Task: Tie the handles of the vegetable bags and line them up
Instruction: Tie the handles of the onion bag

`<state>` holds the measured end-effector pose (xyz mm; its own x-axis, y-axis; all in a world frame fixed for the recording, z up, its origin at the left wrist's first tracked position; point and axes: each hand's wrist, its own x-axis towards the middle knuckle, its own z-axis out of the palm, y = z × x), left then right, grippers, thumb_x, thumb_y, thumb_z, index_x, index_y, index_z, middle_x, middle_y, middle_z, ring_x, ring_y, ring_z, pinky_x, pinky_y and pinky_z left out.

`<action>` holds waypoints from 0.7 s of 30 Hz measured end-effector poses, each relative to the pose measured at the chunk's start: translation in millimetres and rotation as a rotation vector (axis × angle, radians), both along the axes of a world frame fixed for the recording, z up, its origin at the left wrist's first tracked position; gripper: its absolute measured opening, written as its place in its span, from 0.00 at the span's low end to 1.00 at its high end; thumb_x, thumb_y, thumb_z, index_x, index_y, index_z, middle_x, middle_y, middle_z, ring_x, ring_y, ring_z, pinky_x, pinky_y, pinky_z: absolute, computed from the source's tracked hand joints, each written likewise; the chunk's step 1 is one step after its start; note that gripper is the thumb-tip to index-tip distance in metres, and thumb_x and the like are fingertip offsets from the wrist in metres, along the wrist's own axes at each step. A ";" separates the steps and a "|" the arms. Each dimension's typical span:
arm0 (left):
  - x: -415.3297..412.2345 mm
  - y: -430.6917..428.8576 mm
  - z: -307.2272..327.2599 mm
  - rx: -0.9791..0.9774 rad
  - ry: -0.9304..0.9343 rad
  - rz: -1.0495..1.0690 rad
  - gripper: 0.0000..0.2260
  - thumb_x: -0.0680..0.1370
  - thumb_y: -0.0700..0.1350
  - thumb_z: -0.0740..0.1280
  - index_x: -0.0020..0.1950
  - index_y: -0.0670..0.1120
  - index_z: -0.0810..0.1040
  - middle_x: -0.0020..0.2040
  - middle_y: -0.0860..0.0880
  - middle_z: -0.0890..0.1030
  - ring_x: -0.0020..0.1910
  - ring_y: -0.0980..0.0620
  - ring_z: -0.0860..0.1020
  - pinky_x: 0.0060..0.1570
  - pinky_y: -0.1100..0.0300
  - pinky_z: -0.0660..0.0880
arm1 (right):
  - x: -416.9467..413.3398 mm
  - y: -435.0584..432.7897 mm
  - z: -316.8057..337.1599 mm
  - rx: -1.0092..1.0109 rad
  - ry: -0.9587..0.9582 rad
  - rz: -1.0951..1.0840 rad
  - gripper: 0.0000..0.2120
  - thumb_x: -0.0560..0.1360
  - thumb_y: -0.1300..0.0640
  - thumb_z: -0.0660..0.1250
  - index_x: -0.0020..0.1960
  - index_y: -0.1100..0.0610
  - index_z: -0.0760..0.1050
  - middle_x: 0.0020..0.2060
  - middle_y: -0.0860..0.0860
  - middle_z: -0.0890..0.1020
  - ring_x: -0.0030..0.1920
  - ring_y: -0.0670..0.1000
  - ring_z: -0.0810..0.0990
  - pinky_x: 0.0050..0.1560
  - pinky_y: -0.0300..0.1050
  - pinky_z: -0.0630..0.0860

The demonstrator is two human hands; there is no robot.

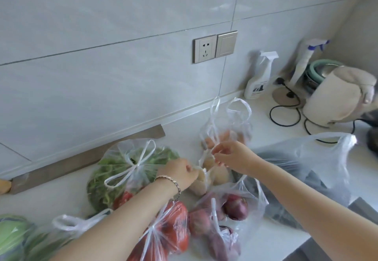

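Several clear plastic vegetable bags lie on the white counter. My left hand (180, 173) pinches one handle of the potato bag (214, 173), and my right hand (231, 155) pinches its other handle just above. The leafy greens bag (114, 177) at the left has its handles tied in a bow. In front, the tomato bag (169, 228) is knotted under my left forearm. The red onion bag (227, 217) lies with loose handles. Behind the potatoes stands the carrot bag (227, 129) with its handles upright and untied.
A large bag with dark contents (302, 168) lies at the right. A cabbage bag (14, 236) sits at the lower left. Two spray bottles (258, 78), a kettle (335, 97) with a black cord and stacked bowls crowd the back right corner. A wall socket (204, 49) is above.
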<state>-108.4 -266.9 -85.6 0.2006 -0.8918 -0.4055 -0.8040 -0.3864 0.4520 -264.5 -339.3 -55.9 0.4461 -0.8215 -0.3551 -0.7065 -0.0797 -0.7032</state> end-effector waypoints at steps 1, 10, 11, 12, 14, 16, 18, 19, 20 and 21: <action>-10.2 -3.3 -1.4 0.023 0.010 -0.008 0.09 0.73 0.54 0.62 0.39 0.51 0.74 0.42 0.51 0.78 0.43 0.49 0.76 0.46 0.58 0.74 | -6.5 -5.3 -1.2 -0.026 0.015 0.014 0.08 0.75 0.59 0.63 0.52 0.58 0.79 0.33 0.46 0.79 0.36 0.46 0.78 0.44 0.40 0.77; -65.9 -38.8 -13.6 -0.079 0.275 0.462 0.14 0.76 0.43 0.62 0.30 0.46 0.71 0.34 0.46 0.75 0.37 0.48 0.72 0.41 0.60 0.68 | -30.3 -48.1 -35.3 -0.108 0.198 0.199 0.16 0.70 0.43 0.66 0.52 0.50 0.68 0.39 0.49 0.75 0.38 0.49 0.75 0.36 0.41 0.70; -66.1 -39.0 -13.4 -0.093 0.353 0.563 0.14 0.75 0.41 0.62 0.29 0.45 0.72 0.33 0.45 0.76 0.36 0.47 0.72 0.41 0.59 0.68 | -27.1 -50.1 -40.9 -0.089 0.172 0.234 0.10 0.71 0.45 0.64 0.45 0.51 0.70 0.37 0.48 0.73 0.35 0.46 0.72 0.33 0.38 0.67; -65.2 -38.0 -13.3 -0.097 0.440 0.662 0.14 0.72 0.40 0.63 0.26 0.46 0.73 0.31 0.45 0.77 0.35 0.47 0.73 0.42 0.58 0.70 | -23.9 -50.9 -43.7 -0.066 0.126 0.265 0.10 0.73 0.48 0.63 0.37 0.52 0.68 0.33 0.47 0.70 0.31 0.44 0.68 0.31 0.36 0.63; -60.7 -32.4 -12.2 -0.120 0.592 0.867 0.13 0.67 0.41 0.65 0.21 0.46 0.75 0.23 0.49 0.77 0.34 0.45 0.74 0.44 0.55 0.73 | -19.0 -51.6 -47.1 0.015 0.017 0.287 0.20 0.76 0.54 0.60 0.27 0.54 0.59 0.26 0.48 0.64 0.26 0.45 0.61 0.29 0.37 0.59; -55.8 -24.9 -11.1 -0.169 0.780 1.077 0.14 0.71 0.37 0.64 0.24 0.41 0.74 0.16 0.51 0.73 0.32 0.45 0.72 0.37 0.58 0.74 | -20.0 -52.5 -43.8 0.107 -0.087 0.232 0.20 0.76 0.55 0.60 0.27 0.55 0.57 0.24 0.49 0.61 0.25 0.46 0.59 0.29 0.40 0.59; -50.3 -16.7 -9.3 -0.259 0.974 1.278 0.14 0.76 0.32 0.60 0.30 0.38 0.71 0.15 0.51 0.68 0.27 0.49 0.66 0.33 0.60 0.71 | -25.5 -56.6 -40.5 0.199 -0.174 0.184 0.18 0.75 0.57 0.60 0.28 0.57 0.61 0.24 0.49 0.63 0.26 0.46 0.62 0.31 0.39 0.62; -45.5 -10.9 -9.0 -0.302 1.023 1.346 0.13 0.77 0.32 0.59 0.31 0.37 0.72 0.15 0.51 0.66 0.24 0.51 0.66 0.35 0.60 0.70 | -28.8 -58.9 -38.7 0.269 -0.233 0.141 0.16 0.75 0.59 0.59 0.29 0.58 0.64 0.23 0.49 0.65 0.27 0.47 0.64 0.35 0.40 0.66; -40.6 -5.1 -9.7 -0.331 1.044 1.377 0.13 0.77 0.33 0.58 0.33 0.37 0.73 0.15 0.51 0.66 0.20 0.53 0.66 0.36 0.59 0.71 | -31.5 -61.7 -37.9 0.350 -0.296 0.087 0.15 0.75 0.61 0.58 0.29 0.60 0.67 0.21 0.48 0.67 0.28 0.48 0.65 0.39 0.43 0.68; -35.9 -0.2 -11.4 -0.365 1.063 1.391 0.13 0.78 0.33 0.58 0.34 0.36 0.74 0.16 0.52 0.67 0.17 0.55 0.67 0.37 0.58 0.72 | -33.9 -63.4 -36.0 0.442 -0.363 0.040 0.15 0.75 0.63 0.56 0.30 0.61 0.70 0.19 0.47 0.67 0.27 0.48 0.66 0.41 0.46 0.70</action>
<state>-144.3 -267.2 -96.9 0.6185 -0.3765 -0.6897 0.6586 -0.2305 0.7164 -298.5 -402.7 -91.9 0.6317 -0.6098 -0.4786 -0.4156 0.2548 -0.8731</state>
